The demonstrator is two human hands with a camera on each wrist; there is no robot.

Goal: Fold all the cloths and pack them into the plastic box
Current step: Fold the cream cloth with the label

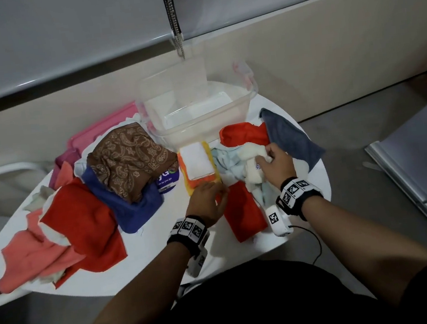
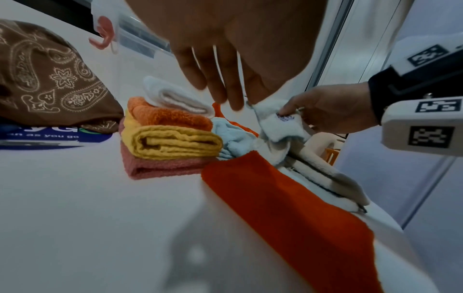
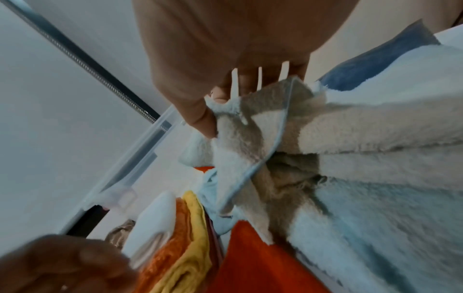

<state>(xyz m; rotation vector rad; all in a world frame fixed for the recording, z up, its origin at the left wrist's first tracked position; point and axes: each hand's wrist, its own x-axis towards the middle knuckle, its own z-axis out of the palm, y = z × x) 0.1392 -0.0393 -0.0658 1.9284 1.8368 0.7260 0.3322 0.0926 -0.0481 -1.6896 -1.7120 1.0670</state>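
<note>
Crowding the plastic box (image 1: 201, 115), loose cloths (image 1: 80, 226), folded stack (image 1: 198, 163)

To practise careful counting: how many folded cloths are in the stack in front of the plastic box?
4, bottom to top: pink cloth, yellow cloth, orange cloth, white cloth. The stack sits on the table beside the left hand. More could be hidden beneath.

One clear plastic box (image 1: 200, 104), open, on the round white table (image 1: 145, 275). One pink plastic lid (image 1: 101, 130) left of the box. Just in front of the box, one stack of four folded terry cloths (image 2: 170, 136): white, orange, yellow, pink from the top down. Left of the box, one brown paisley bandana (image 1: 128, 158), one royal-blue cloth (image 1: 132, 209), one large red cloth (image 1: 82, 223), one salmon cloth (image 1: 27, 257). Right of the box, one slate-blue cloth (image 1: 290, 136). Two hands.
</note>
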